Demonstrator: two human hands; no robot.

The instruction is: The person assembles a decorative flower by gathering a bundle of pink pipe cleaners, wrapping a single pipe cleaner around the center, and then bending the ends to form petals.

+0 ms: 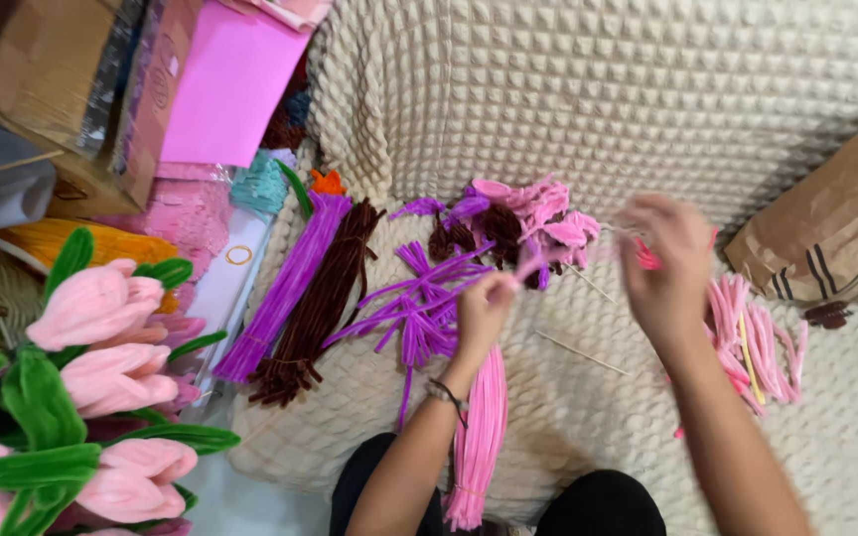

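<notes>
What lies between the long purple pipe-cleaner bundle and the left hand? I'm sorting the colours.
In the head view, a dark brown bundle lies beside the long purple bundle, then loose purple pieces reach up to the left hand.

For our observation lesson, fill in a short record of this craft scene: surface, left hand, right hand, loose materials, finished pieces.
Surface: cream quilted blanket
Left hand: pinches a pink pipe cleaner, grip closed
Right hand: blurred, raised at the strand's other end; grip unclear
Loose materials: long pink bundle, purple bundle, brown bundle, bent purple pieces, short pink pieces
Finished pieces: pink tulips with green leaves, left edge
Other: brown paper bag, right
</notes>
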